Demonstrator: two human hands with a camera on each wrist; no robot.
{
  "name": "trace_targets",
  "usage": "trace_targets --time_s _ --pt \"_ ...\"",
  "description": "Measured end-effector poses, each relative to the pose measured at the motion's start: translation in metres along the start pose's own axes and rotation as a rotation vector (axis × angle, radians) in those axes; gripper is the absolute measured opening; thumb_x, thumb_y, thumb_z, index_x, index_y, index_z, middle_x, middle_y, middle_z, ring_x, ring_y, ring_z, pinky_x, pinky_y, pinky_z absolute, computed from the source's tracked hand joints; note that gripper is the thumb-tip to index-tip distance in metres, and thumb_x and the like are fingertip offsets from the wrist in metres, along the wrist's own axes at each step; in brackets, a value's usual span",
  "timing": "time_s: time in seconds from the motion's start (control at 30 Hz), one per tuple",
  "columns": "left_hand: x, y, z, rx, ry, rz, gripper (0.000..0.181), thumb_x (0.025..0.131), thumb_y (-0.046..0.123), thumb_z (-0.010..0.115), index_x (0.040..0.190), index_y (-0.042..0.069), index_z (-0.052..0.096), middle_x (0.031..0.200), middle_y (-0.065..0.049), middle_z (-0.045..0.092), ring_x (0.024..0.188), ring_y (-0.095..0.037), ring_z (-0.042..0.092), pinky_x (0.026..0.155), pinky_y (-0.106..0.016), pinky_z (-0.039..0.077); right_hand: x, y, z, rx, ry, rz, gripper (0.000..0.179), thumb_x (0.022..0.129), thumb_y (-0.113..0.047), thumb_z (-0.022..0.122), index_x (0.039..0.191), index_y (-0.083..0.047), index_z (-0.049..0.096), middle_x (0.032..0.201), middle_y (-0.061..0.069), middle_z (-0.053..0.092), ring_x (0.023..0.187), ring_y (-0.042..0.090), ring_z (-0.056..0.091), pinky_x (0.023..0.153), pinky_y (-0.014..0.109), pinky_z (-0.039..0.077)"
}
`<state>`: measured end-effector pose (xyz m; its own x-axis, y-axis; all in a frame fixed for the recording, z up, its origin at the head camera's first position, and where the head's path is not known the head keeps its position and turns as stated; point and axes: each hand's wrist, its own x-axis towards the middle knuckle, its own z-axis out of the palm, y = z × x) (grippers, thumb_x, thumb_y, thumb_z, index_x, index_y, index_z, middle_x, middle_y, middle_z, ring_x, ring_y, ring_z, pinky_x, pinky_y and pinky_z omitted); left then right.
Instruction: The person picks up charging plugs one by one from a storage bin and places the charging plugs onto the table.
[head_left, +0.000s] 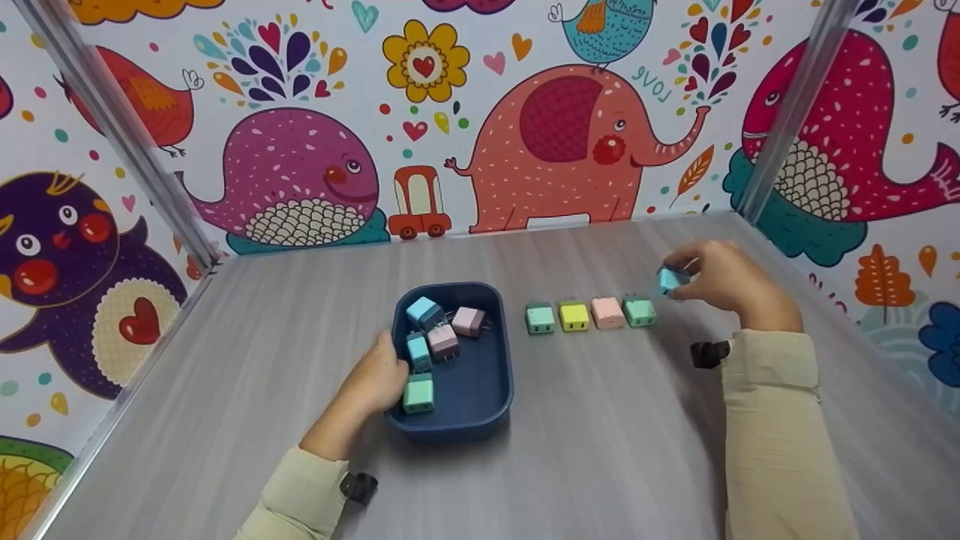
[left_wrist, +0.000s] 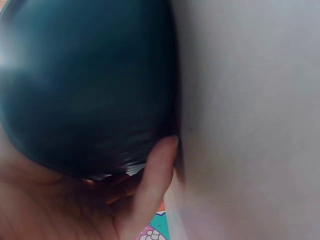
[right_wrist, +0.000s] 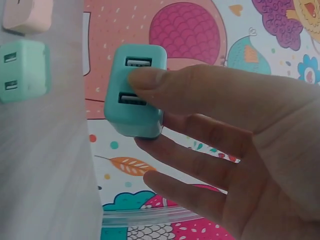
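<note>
My right hand [head_left: 724, 281] pinches a blue USB wall charger [head_left: 671, 281] between thumb and fingers, off the right end of a row of chargers. Its two USB ports face the camera in the right wrist view, with the thumb [right_wrist: 150, 79] lying between them. At the left side of a dark blue plastic bin [head_left: 450, 431], my left hand [head_left: 379, 375] grips the wall. Against the bin's outside rests the thumb [left_wrist: 159, 160] in the left wrist view; some fingers are hidden. Inside lie two blue chargers [head_left: 424, 312], two pale pink ones [head_left: 469, 321] and a green one [head_left: 418, 393].
Right of the bin, a row on the grey table [head_left: 600, 450] holds a green charger [head_left: 540, 319], a yellow one [head_left: 574, 316], a pink one [head_left: 607, 312] and another green one [head_left: 640, 310]. Cartoon-printed walls [head_left: 300, 172] with metal posts [head_left: 787, 112] border the table.
</note>
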<state>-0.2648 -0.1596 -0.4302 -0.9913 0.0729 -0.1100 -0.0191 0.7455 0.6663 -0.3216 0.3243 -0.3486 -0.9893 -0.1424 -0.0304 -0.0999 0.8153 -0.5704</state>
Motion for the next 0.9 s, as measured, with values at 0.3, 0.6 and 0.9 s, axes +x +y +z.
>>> trace_targets --time_s 0.3,0.6,0.9 --pt "0.001 0.000 0.001 0.002 0.002 -0.007 0.057 0.108 0.009 0.039 0.159 -0.014 0.024 0.156 -0.036 0.044 0.131 -0.039 0.054 0.106 -0.058 0.046 0.007 0.025 0.012 0.013 -0.026 0.055 0.054 0.091 -0.010 0.084 0.141 0.002 0.066 0.136 0.029 0.063 0.120 0.045 0.057 0.104 0.067 0.049" --pt "0.000 0.000 0.000 -0.003 -0.005 -0.009 0.057 0.109 0.009 0.039 0.160 -0.013 0.023 0.156 -0.036 0.044 0.131 -0.038 0.055 0.104 -0.057 0.046 0.014 0.038 0.023 0.003 -0.050 0.097 0.050 0.090 -0.009 0.083 0.138 -0.001 0.070 0.136 0.027 0.062 0.120 0.043 0.054 0.105 0.066 0.049" --pt "0.001 -0.001 0.001 -0.009 -0.006 -0.015 0.058 0.109 0.010 0.039 0.160 -0.012 0.022 0.156 -0.035 0.045 0.129 -0.037 0.055 0.102 -0.056 0.047 0.017 0.040 0.031 -0.013 -0.053 0.136 0.052 0.091 -0.005 0.082 0.141 0.001 0.067 0.139 0.029 0.060 0.121 0.045 0.053 0.106 0.066 0.048"
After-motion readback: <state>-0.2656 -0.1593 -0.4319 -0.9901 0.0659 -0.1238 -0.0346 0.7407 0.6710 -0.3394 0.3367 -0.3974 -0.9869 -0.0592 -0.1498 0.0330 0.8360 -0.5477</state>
